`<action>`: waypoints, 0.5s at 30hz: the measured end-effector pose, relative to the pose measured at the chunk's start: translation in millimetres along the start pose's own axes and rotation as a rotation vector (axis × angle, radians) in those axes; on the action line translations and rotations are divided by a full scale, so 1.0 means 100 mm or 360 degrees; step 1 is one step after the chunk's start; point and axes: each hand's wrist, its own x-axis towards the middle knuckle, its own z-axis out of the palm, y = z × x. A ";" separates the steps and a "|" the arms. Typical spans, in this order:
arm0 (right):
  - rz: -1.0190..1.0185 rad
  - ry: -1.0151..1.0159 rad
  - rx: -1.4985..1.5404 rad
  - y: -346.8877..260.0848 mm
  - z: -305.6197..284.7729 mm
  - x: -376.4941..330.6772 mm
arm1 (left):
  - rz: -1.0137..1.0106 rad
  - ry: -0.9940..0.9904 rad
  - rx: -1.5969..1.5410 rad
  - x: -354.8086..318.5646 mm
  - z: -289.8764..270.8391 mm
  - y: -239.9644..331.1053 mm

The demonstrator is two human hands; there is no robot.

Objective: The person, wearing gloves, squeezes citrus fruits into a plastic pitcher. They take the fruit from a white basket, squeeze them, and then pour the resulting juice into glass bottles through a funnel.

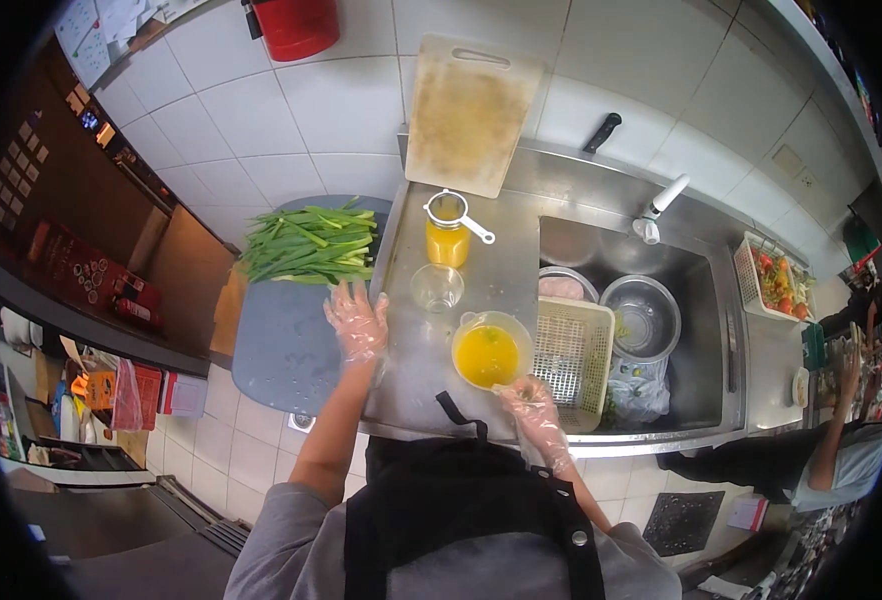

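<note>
My right hand, in a clear plastic glove, is closed at the near right rim of a translucent plastic jug, where its handle seems to be. Yellow liquid with a few green bits sits inside the jug. My left hand, gloved likewise, is spread with nothing in it, over the counter's left edge. Just beyond its fingers lies a heap of long green leaves. Behind the jug stands a clear empty cup. Farther back, a small white-handled strainer rests on a container of yellow liquid.
A steel sink on the right holds a cream basket, a metal bowl and a plastic bag. A cutting board leans on the wall. Left is a grey surface. Another person stands far right near a vegetable basket.
</note>
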 end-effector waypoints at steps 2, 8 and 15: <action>0.0144 0.0110 0.0186 0.18 0.05 0.02 | 0.0002 0.0033 0.0077 0.00 0.01 -0.01; -0.0066 0.0810 0.0352 0.27 -0.12 0.28 | -0.0079 0.0077 0.0026 0.02 0.07 -0.09; -0.1063 0.0581 -0.1173 -0.58 -0.32 0.66 | -0.0071 0.0034 0.0016 0.03 0.06 -0.05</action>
